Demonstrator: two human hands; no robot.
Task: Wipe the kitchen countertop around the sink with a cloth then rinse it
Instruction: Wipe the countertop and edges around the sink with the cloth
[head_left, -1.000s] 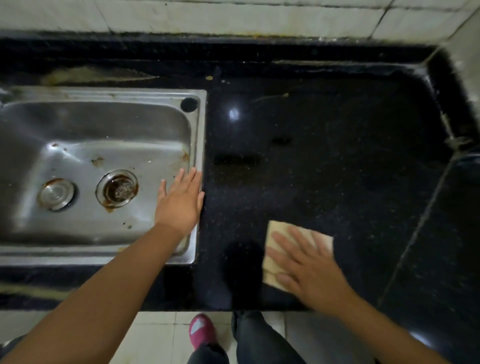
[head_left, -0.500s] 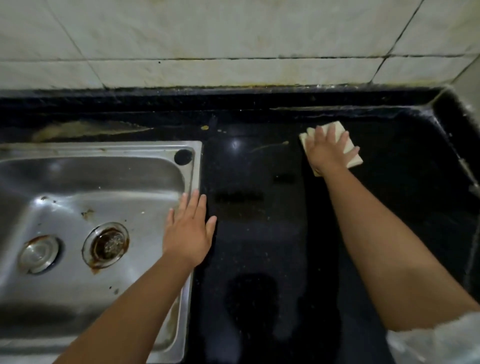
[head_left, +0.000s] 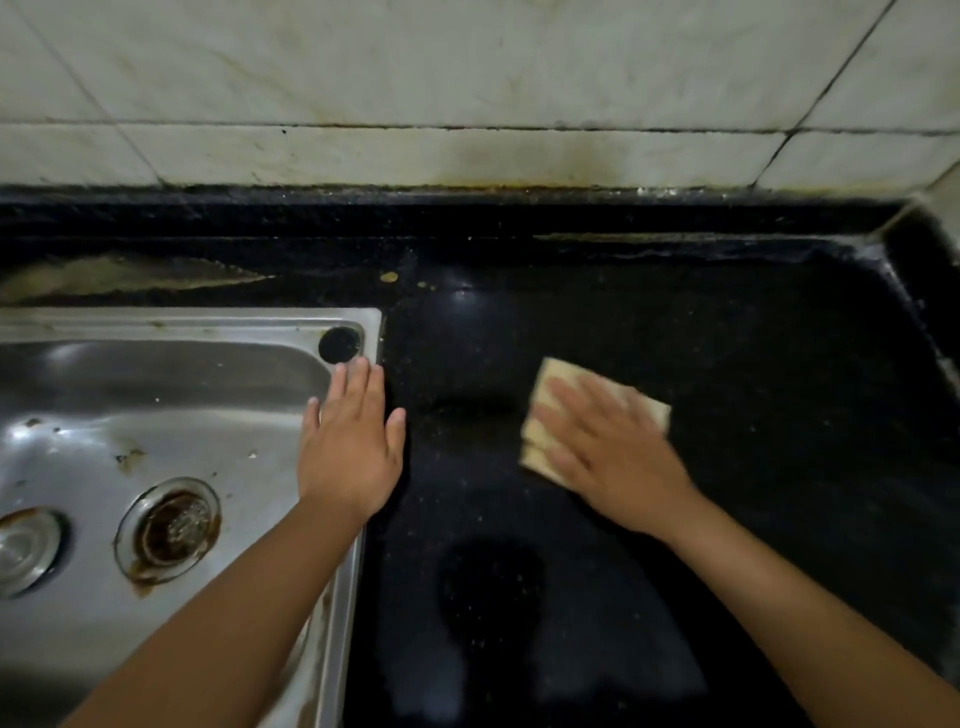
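Two hands are showing: the left hand (head_left: 349, 457) is lying flat and empty on the sink (head_left: 182, 325) rim's right edge, while the right hand (head_left: 613, 457) is pressing one cloth (head_left: 545, 395) flat, fingers spread, on the counter (head_left: 753, 389) right of the sink. One drain (head_left: 174, 527) is sitting inside the sink.

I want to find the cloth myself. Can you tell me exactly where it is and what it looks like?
Start at the steel sink on the left, then cross to the black counter on its right. In the middle of that counter lies the cloth, flat under the right hand. It is a pale tan folded square, the only light thing on the dark stone.
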